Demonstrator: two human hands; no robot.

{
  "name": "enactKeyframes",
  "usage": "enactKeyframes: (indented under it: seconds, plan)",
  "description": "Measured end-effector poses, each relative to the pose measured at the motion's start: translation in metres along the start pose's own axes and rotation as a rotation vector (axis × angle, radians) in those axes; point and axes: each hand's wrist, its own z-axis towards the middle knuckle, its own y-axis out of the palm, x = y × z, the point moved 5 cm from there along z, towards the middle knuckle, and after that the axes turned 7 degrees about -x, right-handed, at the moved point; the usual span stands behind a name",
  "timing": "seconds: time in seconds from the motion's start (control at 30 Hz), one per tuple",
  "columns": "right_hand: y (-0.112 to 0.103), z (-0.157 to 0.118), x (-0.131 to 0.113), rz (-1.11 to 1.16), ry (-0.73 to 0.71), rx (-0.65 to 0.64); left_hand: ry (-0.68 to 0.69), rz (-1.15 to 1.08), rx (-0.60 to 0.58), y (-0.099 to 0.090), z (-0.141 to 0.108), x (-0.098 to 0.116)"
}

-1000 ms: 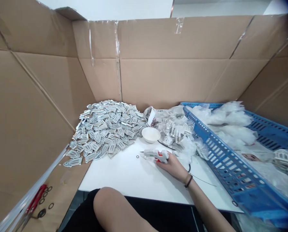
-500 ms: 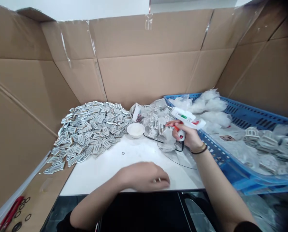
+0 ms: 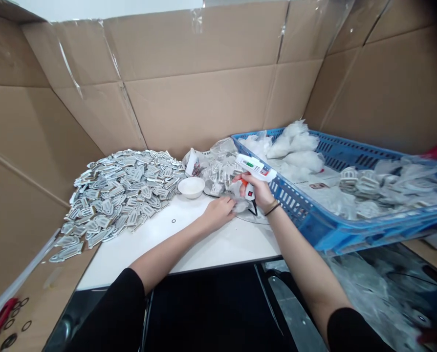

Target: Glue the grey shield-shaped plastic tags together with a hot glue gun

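My right hand (image 3: 257, 190) is wrapped round the handle of a white glue gun (image 3: 257, 167) with an orange trigger, its nozzle pointing left above the heaped parts. My left hand (image 3: 218, 213) reaches across the table, fingers bent down on the near side of a clear plastic bag (image 3: 239, 201); its fingertips are partly hidden. Behind both hands lie small whitish slotted parts (image 3: 216, 172) in crumpled plastic. Just left of them stands a white bowl (image 3: 191, 187). A black cord (image 3: 254, 207) hangs from the gun's handle.
A large pile of grey-white slotted pieces (image 3: 123, 190) covers the table's left side. On the right, a blue crate (image 3: 314, 227) holds bagged parts. Cardboard walls (image 3: 204, 93) enclose the back and sides. A small black ring (image 3: 173, 221) lies on the white tabletop (image 3: 141, 249).
My left hand has moved from the table's front edge forward to the plastic bag. My right hand still holds the glue gun. The whole view has shifted and tilted somewhat.
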Motion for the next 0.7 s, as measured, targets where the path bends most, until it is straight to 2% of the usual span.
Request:
enactKeyframes:
  seconds: [0.2, 0.33, 0.43, 0.57, 0.7]
  plan:
    - [0.012, -0.003, 0.004, -0.063, 0.069, -0.03, -0.094, -0.141, 0.186, -0.019, -0.033, -0.029]
    - [0.029, -0.009, 0.002, -0.052, 0.091, -0.133, -0.106, -0.241, 0.264, -0.015, -0.059, -0.046]
    - [0.039, -0.016, 0.005, -0.023, 0.137, -0.205, -0.102, -0.332, 0.293, -0.009, -0.074, -0.047]
    - [0.053, -0.026, 0.016, 0.101, 0.192, -0.288, -0.163, -0.427, 0.314, -0.01, -0.09, -0.047]
    - [0.064, -0.028, 0.026, 0.128, 0.232, -0.299, -0.194, -0.472, 0.444, -0.017, -0.099, -0.054]
